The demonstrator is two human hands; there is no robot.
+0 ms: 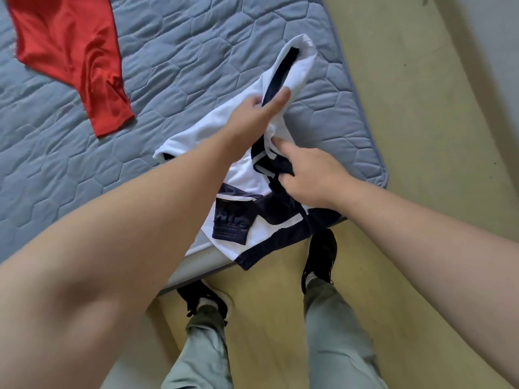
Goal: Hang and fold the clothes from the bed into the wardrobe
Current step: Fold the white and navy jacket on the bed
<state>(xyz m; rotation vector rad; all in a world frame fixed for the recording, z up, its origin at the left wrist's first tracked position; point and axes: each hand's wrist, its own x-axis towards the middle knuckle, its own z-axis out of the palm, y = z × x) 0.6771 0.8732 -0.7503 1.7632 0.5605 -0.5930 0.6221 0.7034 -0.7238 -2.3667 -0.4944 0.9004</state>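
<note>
A white jacket with navy trim [247,178] lies crumpled at the near corner of the bed, its hem hanging over the edge. My left hand [252,116] grips a white sleeve with a navy stripe and holds it up off the mattress. My right hand [309,178] pinches the dark navy fabric in the middle of the jacket, fingers curled into it. A red shirt [73,54] lies spread out on the bed at the upper left, apart from both hands.
The bed has a grey-blue quilted mattress [182,51] whose corner points toward me. Tan floor [421,108] runs along the right side and under my feet. My black shoes [320,256] stand close to the bed's edge.
</note>
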